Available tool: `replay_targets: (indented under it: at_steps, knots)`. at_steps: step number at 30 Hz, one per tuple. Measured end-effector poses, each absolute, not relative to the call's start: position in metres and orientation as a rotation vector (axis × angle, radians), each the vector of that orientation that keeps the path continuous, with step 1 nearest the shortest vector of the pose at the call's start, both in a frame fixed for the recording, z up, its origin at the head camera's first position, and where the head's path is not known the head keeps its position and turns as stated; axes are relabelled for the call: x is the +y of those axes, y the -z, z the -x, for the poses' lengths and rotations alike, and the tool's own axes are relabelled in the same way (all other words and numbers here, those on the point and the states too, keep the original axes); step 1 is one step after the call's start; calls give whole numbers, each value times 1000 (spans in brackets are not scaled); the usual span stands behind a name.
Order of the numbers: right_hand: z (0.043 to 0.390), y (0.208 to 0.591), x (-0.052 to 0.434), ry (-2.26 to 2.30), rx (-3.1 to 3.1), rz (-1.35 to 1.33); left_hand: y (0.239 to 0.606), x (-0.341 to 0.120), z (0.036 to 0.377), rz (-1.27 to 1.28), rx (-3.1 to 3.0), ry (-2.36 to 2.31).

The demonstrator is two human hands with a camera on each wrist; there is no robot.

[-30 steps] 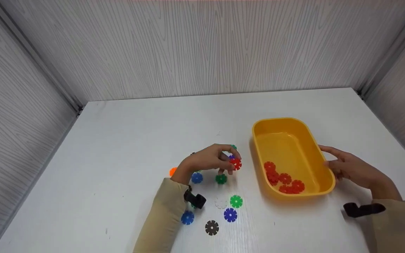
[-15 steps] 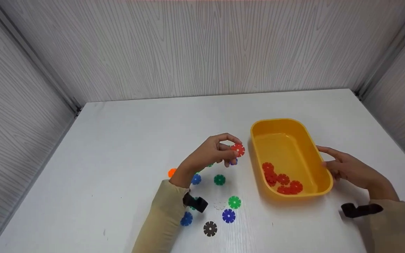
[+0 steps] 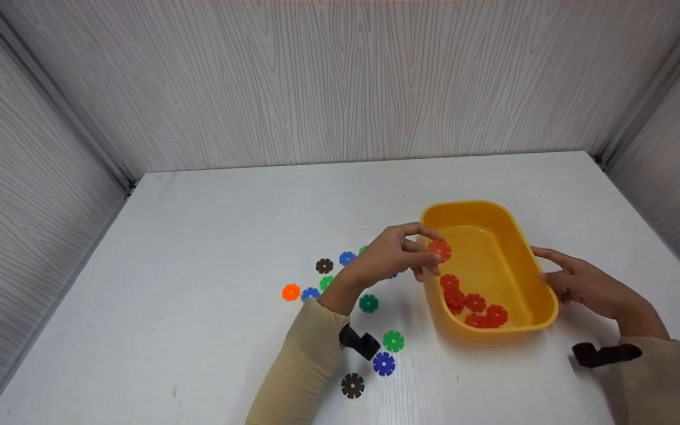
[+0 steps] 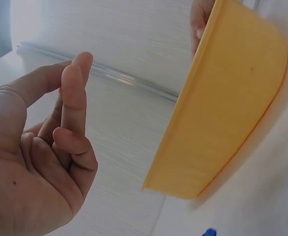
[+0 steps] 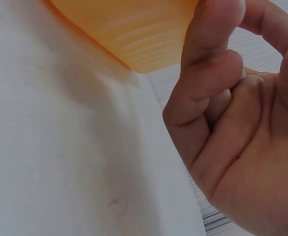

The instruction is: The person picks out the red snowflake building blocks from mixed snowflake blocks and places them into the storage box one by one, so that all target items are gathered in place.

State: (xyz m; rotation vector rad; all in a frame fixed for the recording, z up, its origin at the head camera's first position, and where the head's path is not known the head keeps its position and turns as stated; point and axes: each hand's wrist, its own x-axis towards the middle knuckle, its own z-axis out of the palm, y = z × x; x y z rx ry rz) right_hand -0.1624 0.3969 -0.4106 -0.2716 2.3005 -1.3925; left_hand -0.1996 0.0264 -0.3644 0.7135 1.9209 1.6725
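My left hand pinches a red notched plastic disc between thumb and index finger, above the left rim of a yellow bin. In the left wrist view the fingers hide nearly all of that disc. Several red discs lie in the bin's near left corner, some overlapping. My right hand holds the bin at its right side, thumb at the rim and index finger stretched along the outside. The other fingers are curled below, seen in the right wrist view beside the bin wall.
Left of the bin, loose discs lie on the white table: an orange one, brown ones, green ones and blue ones. My left forearm covers part of this group. Wood-grain panels stand around the table.
My left hand has lifted the red disc off the group on the table and carried it right, over the bin's left rim. The right hand stays at the bin.
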Motion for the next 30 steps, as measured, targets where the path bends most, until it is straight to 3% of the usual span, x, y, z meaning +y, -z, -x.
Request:
replay_targets:
  at_steps: [17, 30]
  knots:
    - [165, 411, 395, 1384, 2280, 236, 372, 91, 182, -570, 1882, -1617]
    - [161, 410, 395, 1331, 2341, 194, 379, 102, 181, -515, 1967, -1517]
